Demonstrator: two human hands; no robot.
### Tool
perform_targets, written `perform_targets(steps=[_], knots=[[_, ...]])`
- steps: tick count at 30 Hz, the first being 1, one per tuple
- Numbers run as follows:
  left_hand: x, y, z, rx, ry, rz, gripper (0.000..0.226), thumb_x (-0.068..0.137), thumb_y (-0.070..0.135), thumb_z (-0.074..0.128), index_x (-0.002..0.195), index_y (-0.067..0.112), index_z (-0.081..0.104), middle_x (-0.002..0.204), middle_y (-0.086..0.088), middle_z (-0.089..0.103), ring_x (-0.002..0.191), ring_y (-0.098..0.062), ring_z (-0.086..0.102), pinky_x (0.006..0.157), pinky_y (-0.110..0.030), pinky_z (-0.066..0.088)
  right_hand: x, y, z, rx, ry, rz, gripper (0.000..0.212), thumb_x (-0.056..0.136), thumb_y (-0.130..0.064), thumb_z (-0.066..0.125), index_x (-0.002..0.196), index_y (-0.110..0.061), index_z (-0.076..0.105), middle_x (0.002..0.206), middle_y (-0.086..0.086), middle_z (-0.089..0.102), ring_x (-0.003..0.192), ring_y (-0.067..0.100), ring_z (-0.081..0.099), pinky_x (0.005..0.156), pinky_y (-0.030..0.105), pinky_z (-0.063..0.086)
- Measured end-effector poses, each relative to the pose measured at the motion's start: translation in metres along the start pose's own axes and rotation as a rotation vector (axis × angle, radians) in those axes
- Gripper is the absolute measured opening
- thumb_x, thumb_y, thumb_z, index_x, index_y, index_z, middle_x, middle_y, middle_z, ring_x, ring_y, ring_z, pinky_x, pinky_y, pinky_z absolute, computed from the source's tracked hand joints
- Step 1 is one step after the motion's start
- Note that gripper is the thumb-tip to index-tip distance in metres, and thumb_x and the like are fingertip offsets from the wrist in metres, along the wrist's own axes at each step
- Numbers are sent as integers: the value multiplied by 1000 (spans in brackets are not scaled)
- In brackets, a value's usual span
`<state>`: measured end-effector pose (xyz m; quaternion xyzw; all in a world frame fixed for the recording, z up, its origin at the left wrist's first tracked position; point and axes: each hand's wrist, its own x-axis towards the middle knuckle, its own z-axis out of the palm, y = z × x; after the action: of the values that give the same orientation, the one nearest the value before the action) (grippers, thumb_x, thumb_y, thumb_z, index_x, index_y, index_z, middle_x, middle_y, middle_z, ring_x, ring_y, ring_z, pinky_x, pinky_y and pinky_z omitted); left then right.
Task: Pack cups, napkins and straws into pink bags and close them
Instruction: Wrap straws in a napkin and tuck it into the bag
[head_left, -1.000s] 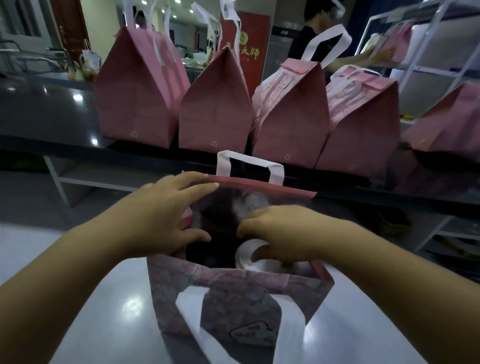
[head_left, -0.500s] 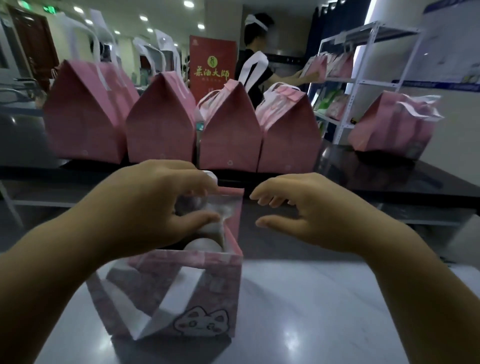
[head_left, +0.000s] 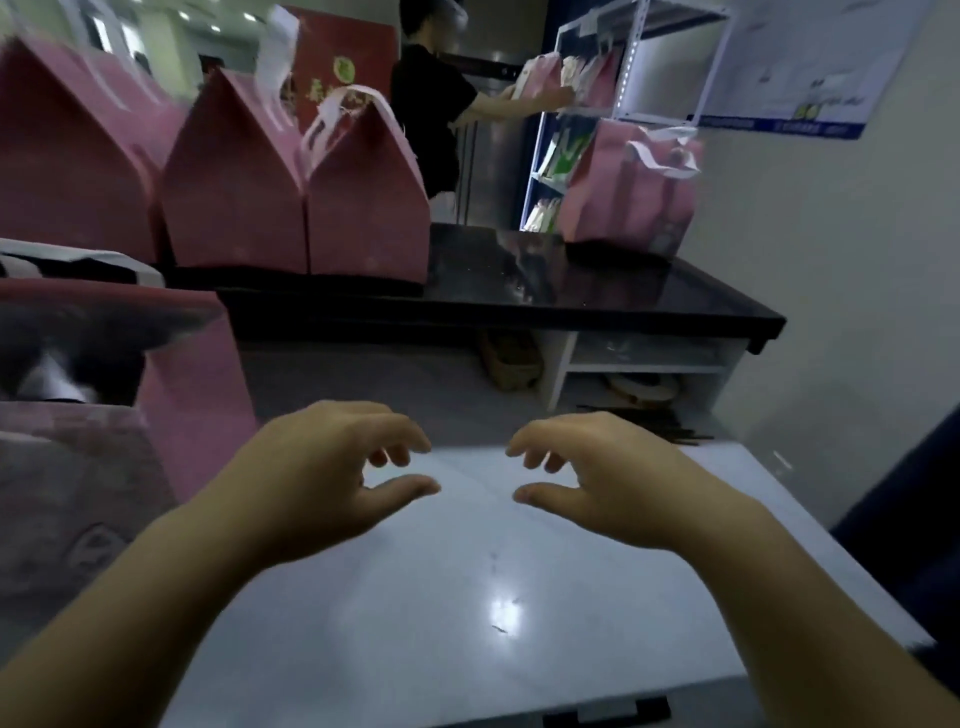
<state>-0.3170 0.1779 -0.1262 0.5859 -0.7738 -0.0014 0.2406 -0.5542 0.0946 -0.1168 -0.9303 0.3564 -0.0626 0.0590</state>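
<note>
Both hands empty. Left hand (head_left: 322, 478) and right hand (head_left: 613, 483) are over the white table (head_left: 467, 597), near centre, palms down. Fingers are loosely curled, thumbs held apart from the fingers, nothing pinched. The hands sit side by side and don't touch.

Open pink bag (head_left: 192, 395) stands upright on the table at the left edge of view, just left of the left hand and not touching it. Top is open and the inside is dark. Something white (head_left: 49, 379) is inside; can't tell what. White handle (head_left: 78, 260) shows at its far rim. The near face has a faint print, too blurred to read.

Far side: dark counter (head_left: 597, 296) with three closed pink bags (head_left: 234, 182) in a row at the left, tops folded to a peak, white handles up. One more pink bag (head_left: 628, 192) stands at the far right of the counter, well apart from the row, white handles flopped over.

Behind the counter, a person in a black top (head_left: 431, 104) reaches into a metal shelf rack (head_left: 623, 78) holding more pink bags.
</note>
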Motion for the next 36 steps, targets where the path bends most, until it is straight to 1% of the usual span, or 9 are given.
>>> perform_targets(steps=[3,10,16,20,24,27,30,33,36], knots=[[15,18,37,-27,-74,-13,53,66,75,35,100,42,58,86,25,57,78,4,56,62,-18,50,-22,40,11,10,-28,79,37,85,-52,56,119,-40,49,109,-19,57,95,1,53,78,23,48],[63,34,115,-54,-170,-39,33,75,65,50,99,44,57,84,28,56,79,8,53,62,-13,44,-47,132,38,36,-22,311,32,86,-53,55,114,-38,52,100,-20,56,87,3,54,75,25,49],[126,35,182,-118,-240,-43,30,77,63,52,100,43,57,85,27,57,78,9,53,63,-16,47,-50,209,71,61,-13,569,25,86,-54,53,106,-40,54,100,-20,59,84,2,56,72,28,48],[163,45,222,-169,-328,-35,28,78,61,52,99,43,57,85,27,57,78,9,53,66,-20,49,-59,253,91,94,-10,740,30,87,-47,56,113,-32,55,108,-15,60,92,7,55,72,25,45],[195,70,265,-222,-433,-13,24,81,56,53,99,40,57,86,25,57,79,8,53,68,-20,46,-72,296,108,103,-22,863,41,87,-46,57,123,-27,50,120,-7,52,105,14,49,77,29,45],[211,94,294,-265,-470,-13,24,84,50,53,106,40,55,96,23,56,86,4,54,72,-20,45,-83,322,122,113,-61,894,55,86,-49,58,132,-24,40,129,-2,42,115,19,39,83,32,44],[221,117,322,-287,-458,0,35,87,43,53,121,38,49,118,19,49,105,-3,47,86,-23,42,-87,344,132,171,-113,869,66,82,-56,59,135,-24,36,131,-2,39,118,19,35,83,31,42],[227,136,346,-256,-458,7,46,88,42,51,132,35,41,136,15,39,118,-10,36,97,-24,34,-86,361,138,204,-133,790,66,78,-60,60,130,-26,40,126,-3,42,116,18,36,85,33,42],[226,148,360,-195,-474,-53,47,86,44,52,131,32,43,140,12,35,120,-14,34,98,-28,34,-82,373,138,252,-95,706,62,75,-59,64,125,-29,45,120,-7,44,112,15,38,83,30,40]])
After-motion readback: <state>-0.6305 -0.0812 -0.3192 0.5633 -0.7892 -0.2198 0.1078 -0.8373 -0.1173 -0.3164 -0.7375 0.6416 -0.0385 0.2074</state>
